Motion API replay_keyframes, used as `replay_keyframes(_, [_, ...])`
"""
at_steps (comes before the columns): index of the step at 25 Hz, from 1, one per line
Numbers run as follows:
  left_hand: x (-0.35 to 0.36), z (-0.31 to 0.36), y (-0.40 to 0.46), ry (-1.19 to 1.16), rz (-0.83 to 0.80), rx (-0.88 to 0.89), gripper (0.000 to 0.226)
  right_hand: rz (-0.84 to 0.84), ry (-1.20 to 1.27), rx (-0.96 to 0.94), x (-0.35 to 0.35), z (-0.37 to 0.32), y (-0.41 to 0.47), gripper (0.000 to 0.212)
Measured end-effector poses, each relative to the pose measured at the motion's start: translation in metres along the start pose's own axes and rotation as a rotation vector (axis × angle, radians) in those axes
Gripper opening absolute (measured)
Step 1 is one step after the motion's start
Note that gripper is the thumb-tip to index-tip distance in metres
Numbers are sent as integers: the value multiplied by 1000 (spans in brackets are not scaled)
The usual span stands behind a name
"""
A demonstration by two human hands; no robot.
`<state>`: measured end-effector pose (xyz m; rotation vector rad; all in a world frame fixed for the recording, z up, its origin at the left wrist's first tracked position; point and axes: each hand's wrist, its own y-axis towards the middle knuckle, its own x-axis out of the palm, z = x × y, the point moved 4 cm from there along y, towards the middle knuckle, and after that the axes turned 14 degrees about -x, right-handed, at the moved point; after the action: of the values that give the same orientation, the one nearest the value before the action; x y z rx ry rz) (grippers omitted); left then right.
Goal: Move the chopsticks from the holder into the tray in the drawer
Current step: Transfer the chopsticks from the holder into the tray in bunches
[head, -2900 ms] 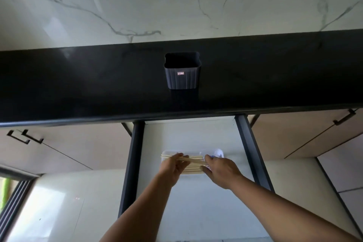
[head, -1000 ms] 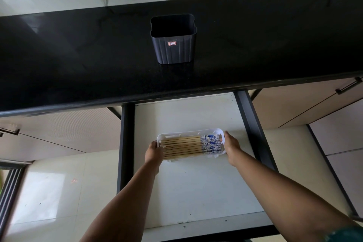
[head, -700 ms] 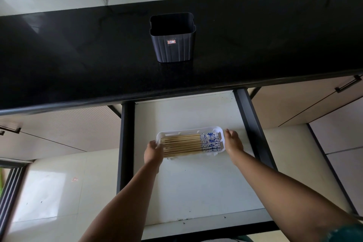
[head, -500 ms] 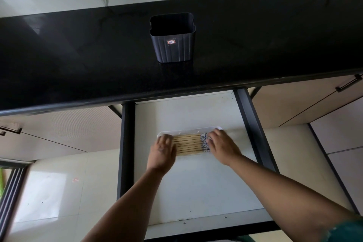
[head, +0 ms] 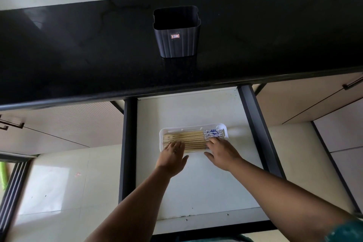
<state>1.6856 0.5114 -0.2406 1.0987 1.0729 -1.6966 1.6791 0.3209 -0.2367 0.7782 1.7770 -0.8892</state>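
Bamboo chopsticks [head: 188, 140] (blue-patterned at their right ends) lie side by side in a white rounded plastic tray [head: 193, 127] on the open drawer [head: 196, 183] floor; left hand [head: 172, 157] and right hand [head: 223, 153] rest flat on them, fingers spread, gripping nothing, while the ribbed dark holder [head: 176, 32] stands empty on the glossy black desk [head: 78, 49]

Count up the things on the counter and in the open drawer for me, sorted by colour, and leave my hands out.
Dark grey: 1, the holder on the counter.
White: 1, the tray in the drawer.
Wood-coloured with blue-patterned ends: 1 bundle of chopsticks; single sticks too close together to count.
Total: 3
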Motion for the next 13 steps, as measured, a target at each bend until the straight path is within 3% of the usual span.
replay_keyframes(2, [0, -2, -1, -24, 10, -6, 73, 5, 36, 33, 0, 2, 0, 71])
replay_keyframes(6, [11, -14, 13, 90, -253, -221, 107, -237, 41, 115, 7, 6, 10, 105])
replay_keyframes(9, [12, -12, 17, 132, -330, -236, 110, -272, 23, 151, 8, 7, 16, 108])
replay_keyframes(13, [4, -12, 13, 151, -209, -206, 104, -87, -16, 103, 0, 3, 12, 97])
